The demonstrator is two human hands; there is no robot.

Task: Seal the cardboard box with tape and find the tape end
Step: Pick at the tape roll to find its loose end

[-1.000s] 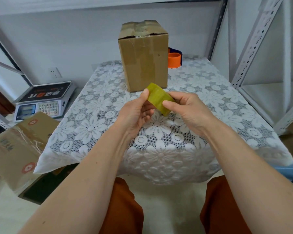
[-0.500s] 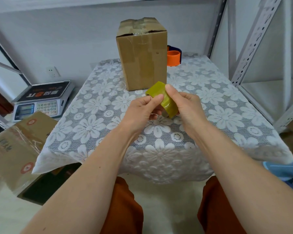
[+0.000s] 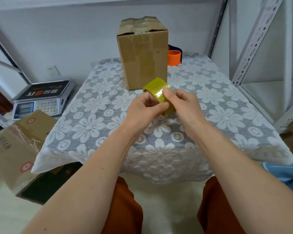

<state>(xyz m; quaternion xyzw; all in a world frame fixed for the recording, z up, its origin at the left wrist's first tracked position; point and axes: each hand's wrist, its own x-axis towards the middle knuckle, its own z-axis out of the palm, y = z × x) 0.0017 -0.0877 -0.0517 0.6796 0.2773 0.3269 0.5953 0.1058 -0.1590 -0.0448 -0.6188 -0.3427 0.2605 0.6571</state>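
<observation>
Both hands hold the tape roll (image 3: 157, 92) above the worktop (image 3: 91, 119), just in front of the cardboard box (image 3: 142, 53). Left hand (image 3: 142, 110) pinches its near rim; right hand (image 3: 181, 105) curls round it, thumb on the glossy yellowish band. The roll's axis slants left-right. No loose end shows.

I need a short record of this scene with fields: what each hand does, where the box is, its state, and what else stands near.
left hand: left hand grips the tape roll from the side
right hand: right hand holds the same roll, thumb pressed on its outer surface
tape roll: yellowish, held above the table, in front of the box
cardboard box: cardboard box stands upright at the far side of the table, flaps closed, tape already across the top
behind box: orange tape dispenser
left of table: weighing scale
</observation>
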